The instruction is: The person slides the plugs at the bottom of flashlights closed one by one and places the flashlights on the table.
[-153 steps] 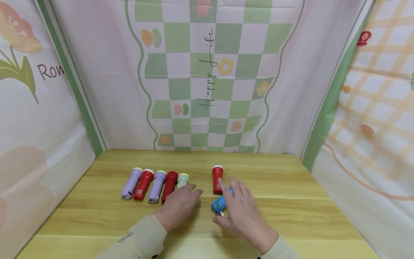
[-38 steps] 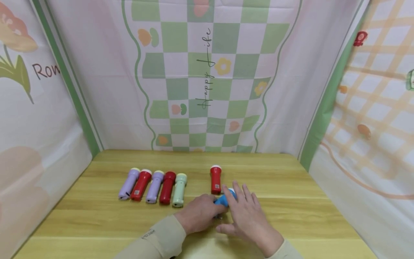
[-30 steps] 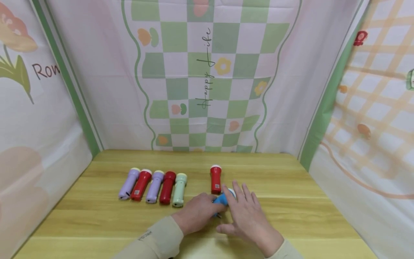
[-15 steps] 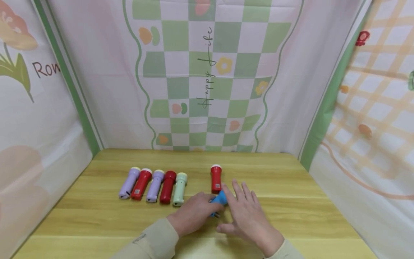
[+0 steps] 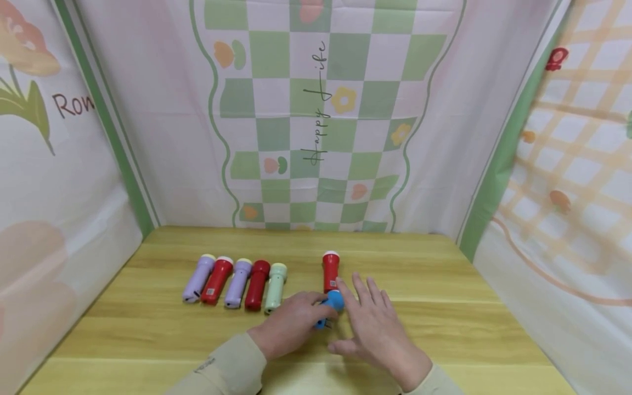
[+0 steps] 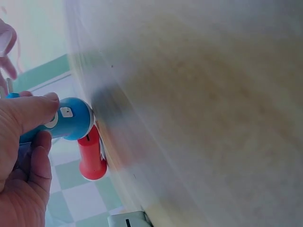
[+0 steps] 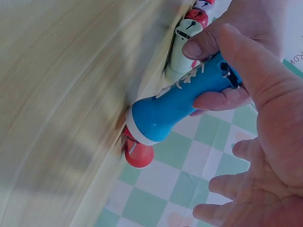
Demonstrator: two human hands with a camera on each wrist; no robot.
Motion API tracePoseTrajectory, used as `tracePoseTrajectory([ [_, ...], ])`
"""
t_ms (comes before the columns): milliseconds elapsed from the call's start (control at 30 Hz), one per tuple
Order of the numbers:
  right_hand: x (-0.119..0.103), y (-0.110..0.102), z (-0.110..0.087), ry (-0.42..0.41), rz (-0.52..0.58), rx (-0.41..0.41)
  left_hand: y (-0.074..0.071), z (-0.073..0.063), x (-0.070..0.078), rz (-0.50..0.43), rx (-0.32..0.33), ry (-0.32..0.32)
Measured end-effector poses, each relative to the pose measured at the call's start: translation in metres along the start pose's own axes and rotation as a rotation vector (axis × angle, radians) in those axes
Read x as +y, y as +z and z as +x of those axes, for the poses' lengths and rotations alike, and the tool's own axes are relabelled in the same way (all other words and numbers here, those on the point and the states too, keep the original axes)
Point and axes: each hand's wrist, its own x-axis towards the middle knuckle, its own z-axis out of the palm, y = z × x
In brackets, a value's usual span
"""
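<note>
My left hand [image 5: 288, 326] grips a blue flashlight [image 5: 336, 299] around its body, thumb on the button side. In the right wrist view the blue flashlight [image 7: 158, 116] tilts, its white-rimmed head down at the table and its tail raised, a small cord at the tail end. Just behind its head lies a red flashlight [image 5: 331, 270] with a white rim. My right hand [image 5: 375, 332] is held to the right of the blue flashlight, fingers spread and holding nothing; its palm side shows in the right wrist view.
On the left of the wooden table [image 5: 415, 263] several flashlights lie side by side: a purple one [image 5: 199, 280], a red one [image 5: 216, 281], another purple one [image 5: 238, 283], a dark red one [image 5: 257, 286] and a light green one [image 5: 276, 287]. A patterned curtain [image 5: 163, 137] stands behind.
My left hand has left the light green flashlight, moved right and taken hold of the blue one. It has since shifted slightly left, tilting the blue flashlight up. My right hand has barely moved.
</note>
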Motion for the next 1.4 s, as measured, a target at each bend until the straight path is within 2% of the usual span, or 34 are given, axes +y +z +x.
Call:
tracePoseTrajectory([
  [233, -0.001, 0.0, 0.0, -0.004, 0.007, 0.002, -0.005, 0.0, 0.002, 0.002, -0.044, -0.07],
  [433, -0.002, 0.001, 0.001, 0.001, 0.018, 0.012, -0.01, 0.001, 0.002, -0.004, -0.03, -0.098],
  [700, -0.006, 0.0, 0.003, -0.019, 0.043, 0.047, -0.013, 0.0, 0.004, -0.055, -0.063, -0.246],
  [1000, -0.009, 0.001, 0.002, -0.042, 0.069, 0.087, -0.019, -0.002, 0.004, -0.07, -0.025, -0.266],
  [1133, -0.009, 0.002, 0.004, -0.063, 0.088, 0.108, -0.023, 0.0, 0.004, -0.138, -0.028, -0.313],
  [1400, -0.009, 0.002, 0.006, -0.115, 0.12, 0.147, -0.033, 0.001, 0.003, -0.348, -0.068, -0.447],
])
